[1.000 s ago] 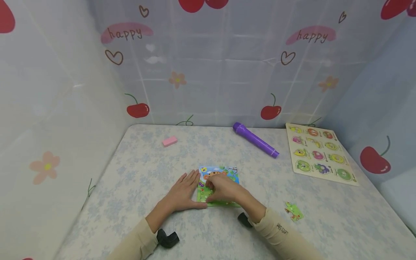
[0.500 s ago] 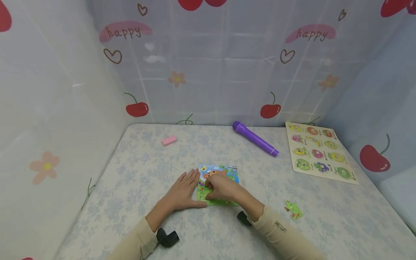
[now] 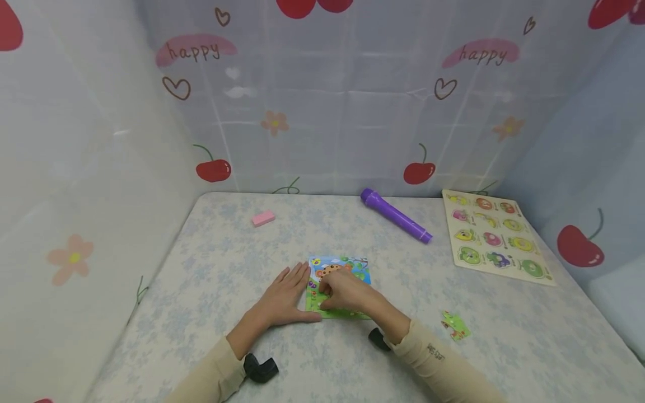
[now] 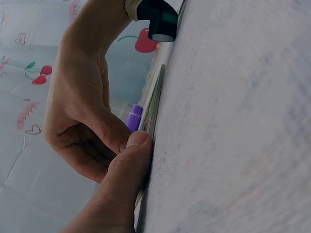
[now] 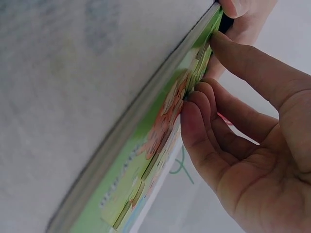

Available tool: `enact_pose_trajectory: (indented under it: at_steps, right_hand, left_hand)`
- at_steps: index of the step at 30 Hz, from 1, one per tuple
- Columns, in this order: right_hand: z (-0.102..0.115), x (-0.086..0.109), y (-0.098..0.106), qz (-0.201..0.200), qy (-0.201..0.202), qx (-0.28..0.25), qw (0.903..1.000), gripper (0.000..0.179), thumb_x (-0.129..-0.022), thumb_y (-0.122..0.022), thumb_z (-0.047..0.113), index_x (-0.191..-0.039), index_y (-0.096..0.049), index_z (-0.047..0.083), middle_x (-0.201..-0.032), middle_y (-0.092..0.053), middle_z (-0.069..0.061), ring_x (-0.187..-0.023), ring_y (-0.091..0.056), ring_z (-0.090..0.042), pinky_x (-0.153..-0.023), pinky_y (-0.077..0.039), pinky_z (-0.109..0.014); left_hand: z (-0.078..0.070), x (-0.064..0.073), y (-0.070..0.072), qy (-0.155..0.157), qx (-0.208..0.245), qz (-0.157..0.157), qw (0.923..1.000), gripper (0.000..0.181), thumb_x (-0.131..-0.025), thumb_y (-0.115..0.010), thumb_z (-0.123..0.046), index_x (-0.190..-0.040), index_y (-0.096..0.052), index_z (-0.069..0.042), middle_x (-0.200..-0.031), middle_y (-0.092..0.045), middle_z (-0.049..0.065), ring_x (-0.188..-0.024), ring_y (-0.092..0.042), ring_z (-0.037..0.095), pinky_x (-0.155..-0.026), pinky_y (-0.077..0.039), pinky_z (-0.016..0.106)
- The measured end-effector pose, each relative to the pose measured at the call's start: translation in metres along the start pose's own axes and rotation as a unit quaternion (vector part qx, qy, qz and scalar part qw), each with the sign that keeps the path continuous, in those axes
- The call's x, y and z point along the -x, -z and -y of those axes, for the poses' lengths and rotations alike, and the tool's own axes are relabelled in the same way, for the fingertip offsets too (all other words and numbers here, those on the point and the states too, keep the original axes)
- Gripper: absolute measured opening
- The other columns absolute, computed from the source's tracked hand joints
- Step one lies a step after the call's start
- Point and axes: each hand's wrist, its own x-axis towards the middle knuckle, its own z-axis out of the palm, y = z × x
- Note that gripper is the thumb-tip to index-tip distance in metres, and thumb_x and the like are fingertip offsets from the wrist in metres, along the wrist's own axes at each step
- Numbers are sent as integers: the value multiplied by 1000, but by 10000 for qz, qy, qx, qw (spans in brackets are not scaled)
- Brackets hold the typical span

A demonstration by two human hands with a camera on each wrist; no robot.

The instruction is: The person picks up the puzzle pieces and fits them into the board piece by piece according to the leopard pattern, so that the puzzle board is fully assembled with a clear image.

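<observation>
A jigsaw puzzle [image 3: 364, 275] with an animal picture lies flat on the table, seen at a slant in the right wrist view. My left hand [image 3: 284, 295] rests beside it, fingers straight along its left edge and thumb [image 4: 131, 158] at the near corner. My right hand [image 3: 346, 290] bends over the middle of the puzzle. Its thumb and curled fingertips [image 5: 193, 116] pinch a puzzle piece [image 5: 195, 65] at the surface, mostly hidden from above by the hand. A loose green and orange-red puzzle piece [image 3: 456, 326] lies to the right.
A pink eraser-like block [image 3: 263, 218] lies at the back left. The purple microphone-shaped stick [image 3: 397, 216] lies at the back middle. At the far right is a fruit picture board [image 3: 496, 238]. Printed curtains [image 3: 332, 112] enclose the table's back and sides.
</observation>
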Motion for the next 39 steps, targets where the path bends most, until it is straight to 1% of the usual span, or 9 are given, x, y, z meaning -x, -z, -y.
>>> enact_pose_trajectory:
  at_steps: [5,11,15,19,25,30,33,39]
  right_hand:
    - [-2,1,-1,32,58,-97,9999,32,-78,-83,23,-105,-74,7,-98,-74,-3,-88,-67,-12,-76,-55,-25]
    - [-3,2,1,300,65,-254,9992,43,-77,-84,26,-115,-70,9,-101,-69,1,-92,-62,-9,-81,-53,-26]
    - [-2,3,2,252,179,-287,9991,50,-76,-85,26,-119,-68,8,-99,-66,3,-89,-59,-7,-79,-52,-23]
    - [-2,5,6,111,353,-250,9990,51,-74,-86,26,-119,-68,8,-98,-66,3,-88,-58,-9,-78,-50,-23]
    - [-5,8,12,125,551,-124,9983,49,-75,-86,28,-116,-69,8,-99,-67,1,-88,-59,-10,-80,-49,-25]
    - [-9,10,14,212,724,-88,9971,50,-75,-85,29,-116,-68,7,-97,-67,0,-77,-58,-5,-75,-50,-22]
    - [-12,12,15,229,748,-105,9969,50,-76,-85,29,-117,-68,6,-97,-68,-1,-73,-59,-4,-75,-51,-22]
    - [-16,20,21,281,512,-427,9974,52,-77,-84,26,-120,-66,4,-99,-68,-3,-83,-62,-13,-75,-52,-25]
  left_hand:
    - [0,0,-1,25,-41,16,10000,115,-79,-53,-79,-157,-11,-6,-165,-10,10,-153,-10,25,-123,-15,49]
    - [1,0,-2,23,-28,32,10000,115,-79,-53,-80,-157,-11,-6,-165,-10,9,-153,-10,25,-123,-14,49]
    - [0,0,-2,12,-48,0,10000,115,-79,-53,-80,-157,-12,-6,-165,-11,10,-153,-11,25,-123,-15,49]
    - [1,0,-2,-8,-28,-48,10000,116,-78,-54,-80,-157,-13,-5,-165,-12,11,-153,-12,25,-123,-15,50]
    - [2,-2,-3,21,-26,-12,10000,117,-77,-52,-81,-157,-12,-5,-165,-10,9,-153,-10,24,-123,-14,49]
    - [1,-2,-3,43,18,3,10000,118,-77,-52,-82,-157,-11,-5,-165,-8,9,-153,-10,24,-123,-14,49]
    - [1,-2,-3,37,26,-2,10000,118,-77,-52,-82,-157,-11,-5,-165,-8,9,-153,-10,24,-123,-13,49]
    - [0,-1,-3,50,-47,-17,10000,118,-77,-52,-82,-157,-11,-6,-165,-9,10,-153,-10,25,-123,-14,49]
